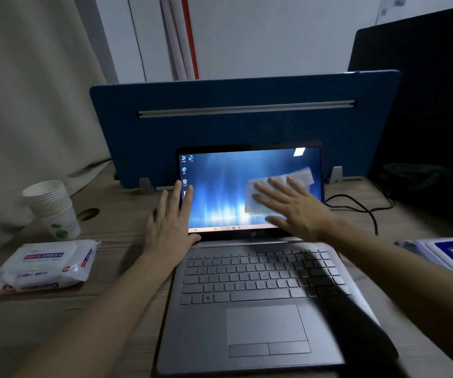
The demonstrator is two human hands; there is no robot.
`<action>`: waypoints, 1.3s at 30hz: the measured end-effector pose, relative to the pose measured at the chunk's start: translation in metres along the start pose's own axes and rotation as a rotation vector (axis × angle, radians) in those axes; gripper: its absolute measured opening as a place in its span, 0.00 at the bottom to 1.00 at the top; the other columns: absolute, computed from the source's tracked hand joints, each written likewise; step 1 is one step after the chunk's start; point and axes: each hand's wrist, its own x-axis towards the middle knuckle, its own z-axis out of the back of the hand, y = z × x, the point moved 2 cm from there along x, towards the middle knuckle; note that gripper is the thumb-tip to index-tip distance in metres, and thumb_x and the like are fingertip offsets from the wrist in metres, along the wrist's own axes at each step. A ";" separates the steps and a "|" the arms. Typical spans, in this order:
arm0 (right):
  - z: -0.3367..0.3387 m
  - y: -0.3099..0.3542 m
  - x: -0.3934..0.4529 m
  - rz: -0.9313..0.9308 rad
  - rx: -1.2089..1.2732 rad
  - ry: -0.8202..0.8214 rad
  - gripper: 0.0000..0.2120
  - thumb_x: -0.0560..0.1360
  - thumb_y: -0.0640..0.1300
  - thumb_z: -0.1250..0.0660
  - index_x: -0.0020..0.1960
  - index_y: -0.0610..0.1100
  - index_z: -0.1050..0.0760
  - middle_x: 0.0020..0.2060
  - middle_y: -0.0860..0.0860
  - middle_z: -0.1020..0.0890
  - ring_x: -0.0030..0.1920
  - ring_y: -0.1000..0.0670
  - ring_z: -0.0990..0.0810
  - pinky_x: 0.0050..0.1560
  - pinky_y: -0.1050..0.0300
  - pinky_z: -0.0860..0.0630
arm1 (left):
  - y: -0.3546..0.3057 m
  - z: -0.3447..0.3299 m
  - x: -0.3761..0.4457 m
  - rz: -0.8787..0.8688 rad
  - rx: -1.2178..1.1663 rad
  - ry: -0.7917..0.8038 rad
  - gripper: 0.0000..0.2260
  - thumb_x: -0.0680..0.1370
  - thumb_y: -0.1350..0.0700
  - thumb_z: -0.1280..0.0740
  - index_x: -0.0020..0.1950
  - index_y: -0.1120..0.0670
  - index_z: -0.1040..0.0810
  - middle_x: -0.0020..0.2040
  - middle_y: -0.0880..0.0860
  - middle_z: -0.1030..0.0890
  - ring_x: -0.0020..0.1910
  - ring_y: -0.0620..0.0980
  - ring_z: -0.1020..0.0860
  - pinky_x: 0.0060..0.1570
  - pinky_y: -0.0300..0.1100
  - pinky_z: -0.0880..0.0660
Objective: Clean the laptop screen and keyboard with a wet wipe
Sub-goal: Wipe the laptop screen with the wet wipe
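An open silver laptop [261, 317] stands on the wooden desk, its lit blue screen [220, 186] facing me. My right hand [291, 205] lies flat with spread fingers on the right half of the screen, pressing a white wet wipe [299, 177] against the glass. The wipe shows above and beside the fingers. My left hand [170, 222] rests flat against the screen's left edge, fingers pointing up, thumb near the lower bezel, nothing in it. The keyboard [258, 274] lies bare, partly shadowed by my right forearm.
A white wet-wipe pack [42, 264] lies on the desk at the left, behind it a stack of paper cups [53, 205]. A second blue-labelled wipe pack [452, 256] sits at the right edge. A blue divider panel [241, 126] stands behind the laptop; a black cable [356, 204] runs at right.
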 end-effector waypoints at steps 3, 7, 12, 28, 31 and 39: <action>0.027 -0.018 0.022 -0.109 0.063 -0.072 0.31 0.79 0.64 0.59 0.79 0.54 0.50 0.79 0.56 0.54 0.79 0.49 0.59 0.78 0.44 0.59 | -0.001 -0.001 0.000 0.004 0.012 -0.001 0.53 0.69 0.39 0.27 0.79 0.48 0.61 0.80 0.52 0.60 0.78 0.57 0.51 0.67 0.52 0.36; 0.038 -0.016 0.037 -0.153 0.109 -0.107 0.35 0.77 0.66 0.62 0.79 0.52 0.48 0.79 0.55 0.53 0.79 0.48 0.57 0.77 0.44 0.60 | -0.002 0.000 0.000 0.004 0.035 0.001 0.53 0.69 0.38 0.28 0.78 0.48 0.63 0.80 0.52 0.60 0.78 0.58 0.51 0.68 0.51 0.36; 0.005 0.002 0.007 -0.088 0.042 -0.063 0.31 0.79 0.64 0.59 0.79 0.54 0.52 0.79 0.55 0.56 0.79 0.48 0.60 0.77 0.44 0.62 | -0.001 0.001 0.000 -0.001 0.041 0.003 0.53 0.69 0.38 0.28 0.78 0.48 0.63 0.80 0.53 0.60 0.78 0.58 0.51 0.67 0.51 0.35; 0.008 0.001 0.006 -0.134 0.079 -0.052 0.33 0.78 0.65 0.62 0.80 0.53 0.54 0.78 0.56 0.59 0.78 0.48 0.62 0.77 0.44 0.63 | -0.004 0.004 -0.001 0.013 0.055 0.004 0.53 0.69 0.38 0.28 0.78 0.48 0.63 0.80 0.53 0.59 0.78 0.57 0.50 0.67 0.51 0.35; -0.007 0.007 -0.015 -0.075 0.043 -0.013 0.32 0.79 0.66 0.62 0.79 0.54 0.54 0.79 0.56 0.58 0.78 0.50 0.63 0.77 0.44 0.63 | -0.003 0.003 -0.002 0.008 0.035 0.003 0.53 0.69 0.38 0.28 0.78 0.49 0.62 0.80 0.52 0.59 0.78 0.58 0.50 0.67 0.52 0.35; 0.026 -0.039 0.015 -0.246 0.108 -0.120 0.33 0.78 0.66 0.62 0.79 0.55 0.52 0.77 0.58 0.58 0.77 0.52 0.62 0.77 0.45 0.58 | -0.005 0.005 -0.002 0.008 0.052 0.008 0.53 0.69 0.38 0.28 0.78 0.49 0.64 0.80 0.53 0.60 0.78 0.57 0.51 0.68 0.51 0.35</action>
